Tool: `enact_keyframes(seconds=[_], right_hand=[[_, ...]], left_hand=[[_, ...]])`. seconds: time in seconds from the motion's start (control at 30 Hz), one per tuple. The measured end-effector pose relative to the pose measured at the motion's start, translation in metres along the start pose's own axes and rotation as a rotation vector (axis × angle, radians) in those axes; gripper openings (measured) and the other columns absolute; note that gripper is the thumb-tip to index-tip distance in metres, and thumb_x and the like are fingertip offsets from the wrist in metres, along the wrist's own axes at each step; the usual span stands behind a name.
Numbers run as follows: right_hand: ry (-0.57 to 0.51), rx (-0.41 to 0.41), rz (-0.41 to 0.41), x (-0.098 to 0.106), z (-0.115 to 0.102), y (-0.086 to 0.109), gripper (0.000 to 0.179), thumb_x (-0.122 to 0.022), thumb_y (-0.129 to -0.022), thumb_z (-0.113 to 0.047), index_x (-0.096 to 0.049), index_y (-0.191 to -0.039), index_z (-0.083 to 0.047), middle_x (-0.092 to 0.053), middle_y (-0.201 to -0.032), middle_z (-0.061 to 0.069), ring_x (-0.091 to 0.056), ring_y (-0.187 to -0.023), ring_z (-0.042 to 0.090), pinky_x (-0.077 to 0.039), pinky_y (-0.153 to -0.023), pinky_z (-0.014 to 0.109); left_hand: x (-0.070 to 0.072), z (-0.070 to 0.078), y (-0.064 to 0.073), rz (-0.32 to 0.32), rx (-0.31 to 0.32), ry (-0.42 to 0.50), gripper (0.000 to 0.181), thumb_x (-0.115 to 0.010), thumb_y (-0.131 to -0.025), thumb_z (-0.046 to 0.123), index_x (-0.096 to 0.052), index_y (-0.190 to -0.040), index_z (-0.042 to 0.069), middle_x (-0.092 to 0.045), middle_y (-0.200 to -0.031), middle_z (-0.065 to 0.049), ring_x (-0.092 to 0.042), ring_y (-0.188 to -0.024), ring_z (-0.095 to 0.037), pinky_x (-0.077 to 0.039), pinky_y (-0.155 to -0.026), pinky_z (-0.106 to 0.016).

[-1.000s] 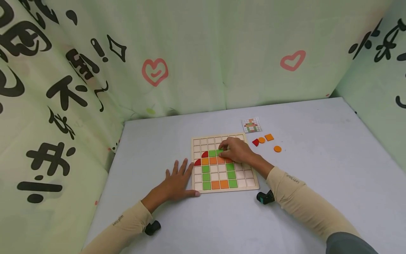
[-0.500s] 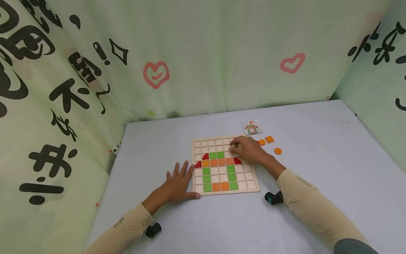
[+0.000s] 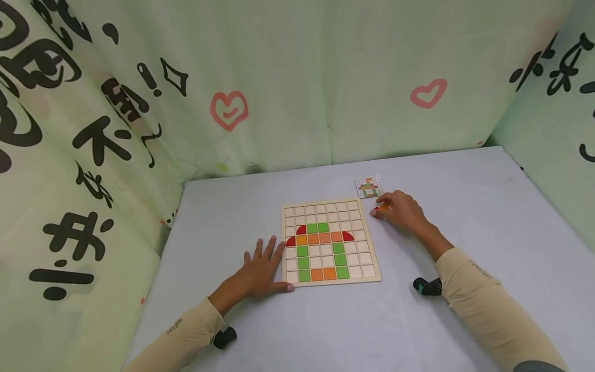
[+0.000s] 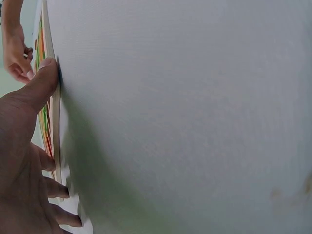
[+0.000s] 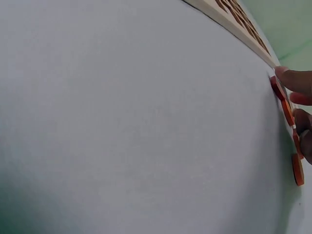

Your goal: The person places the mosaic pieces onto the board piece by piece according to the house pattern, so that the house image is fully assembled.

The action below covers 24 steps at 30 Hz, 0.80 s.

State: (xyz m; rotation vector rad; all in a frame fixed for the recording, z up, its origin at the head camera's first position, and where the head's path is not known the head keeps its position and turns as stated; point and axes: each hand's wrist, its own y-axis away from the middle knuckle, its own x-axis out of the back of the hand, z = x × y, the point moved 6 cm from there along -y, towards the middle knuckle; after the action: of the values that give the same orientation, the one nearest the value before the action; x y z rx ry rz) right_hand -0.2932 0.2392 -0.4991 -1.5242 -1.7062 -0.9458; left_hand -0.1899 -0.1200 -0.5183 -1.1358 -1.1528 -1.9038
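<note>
A wooden grid board (image 3: 365,258) lies on the table, its cells partly filled with green, orange and red tiles. My left hand (image 3: 257,268) is spread flat at its left side; in the left wrist view the thumb (image 4: 44,80) touches the board's edge. Right of the board, my right hand (image 3: 404,212) is lowered over loose pieces, thumb and fingertips apart around a red piece (image 3: 376,209). An orange disc (image 3: 384,207) shows just under the fingers. In the right wrist view, the red piece (image 5: 277,87) lies on the table close below the thumb tip.
A small pattern card (image 3: 369,187) lies behind the board's right corner. Other orange pieces (image 5: 298,169) sit under the right hand. Black wrist cameras hang below both sleeves, and printed curtains stand behind the table (image 3: 465,201).
My right hand has left the board and moved right to the loose pieces. A red curved tile now shows on the right of the board's orange row. The left hand stays put.
</note>
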Motion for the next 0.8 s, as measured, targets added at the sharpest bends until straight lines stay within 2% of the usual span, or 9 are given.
enact_keyframes(seconds=[0.17,0.27,0.47,0.6,0.7,0.8], right_hand=[[0.031,0.029,0.006,-0.004,-0.001,0.0,0.039,-0.078,-0.089,-0.026,-0.072,-0.117,0.001,-0.061,-0.109,0.022,-0.052,-0.093,0.031,-0.042,-0.071,0.038],[0.026,0.047,-0.004,-0.005,-0.003,0.0,0.036,-0.077,-0.09,-0.023,-0.073,-0.116,0.002,-0.061,-0.107,0.021,-0.051,-0.092,0.03,-0.041,-0.072,0.036],[-0.014,0.079,-0.038,-0.009,-0.006,0.0,0.03,-0.073,-0.093,-0.018,-0.069,-0.118,-0.002,-0.065,-0.106,0.019,-0.056,-0.096,0.032,-0.047,-0.084,0.046],[-0.043,0.111,-0.064,-0.013,-0.01,0.0,0.029,-0.069,-0.095,-0.014,-0.066,-0.122,-0.002,-0.066,-0.11,0.019,-0.056,-0.1,0.034,-0.048,-0.09,0.05],[-0.043,0.131,-0.094,-0.017,-0.011,-0.001,0.031,-0.067,-0.095,-0.011,-0.066,-0.126,-0.003,-0.065,-0.121,0.021,-0.055,-0.106,0.034,-0.046,-0.094,0.052],[-0.045,0.141,-0.111,-0.02,-0.012,-0.002,0.032,-0.066,-0.095,-0.012,-0.067,-0.126,-0.005,-0.065,-0.123,0.019,-0.055,-0.106,0.032,-0.047,-0.092,0.049]], left_hand=[[0.001,0.0,0.001,-0.006,0.007,-0.008,0.112,-0.068,-0.08,0.07,-0.018,-0.162,0.013,-0.011,-0.168,-0.018,-0.007,-0.152,-0.052,-0.021,-0.109,-0.078],[0.0,-0.001,0.0,-0.01,0.012,-0.011,0.112,-0.068,-0.079,0.071,-0.017,-0.162,0.014,-0.011,-0.169,-0.016,-0.007,-0.152,-0.051,-0.021,-0.109,-0.077],[-0.001,-0.001,0.001,-0.001,0.013,0.005,0.112,-0.069,-0.079,0.069,-0.018,-0.162,0.014,-0.011,-0.169,-0.017,-0.007,-0.152,-0.051,-0.02,-0.109,-0.077],[0.0,-0.001,0.002,0.002,0.019,0.011,0.111,-0.07,-0.079,0.068,-0.017,-0.162,0.015,-0.011,-0.169,-0.016,-0.007,-0.152,-0.051,-0.019,-0.11,-0.077],[0.0,0.0,0.002,-0.001,0.021,0.01,0.111,-0.07,-0.079,0.068,-0.017,-0.162,0.016,-0.011,-0.169,-0.016,-0.007,-0.152,-0.051,-0.019,-0.11,-0.077],[0.001,0.0,0.002,0.001,0.021,0.01,0.111,-0.07,-0.08,0.068,-0.018,-0.162,0.015,-0.012,-0.169,-0.016,-0.007,-0.152,-0.051,-0.019,-0.11,-0.076]])
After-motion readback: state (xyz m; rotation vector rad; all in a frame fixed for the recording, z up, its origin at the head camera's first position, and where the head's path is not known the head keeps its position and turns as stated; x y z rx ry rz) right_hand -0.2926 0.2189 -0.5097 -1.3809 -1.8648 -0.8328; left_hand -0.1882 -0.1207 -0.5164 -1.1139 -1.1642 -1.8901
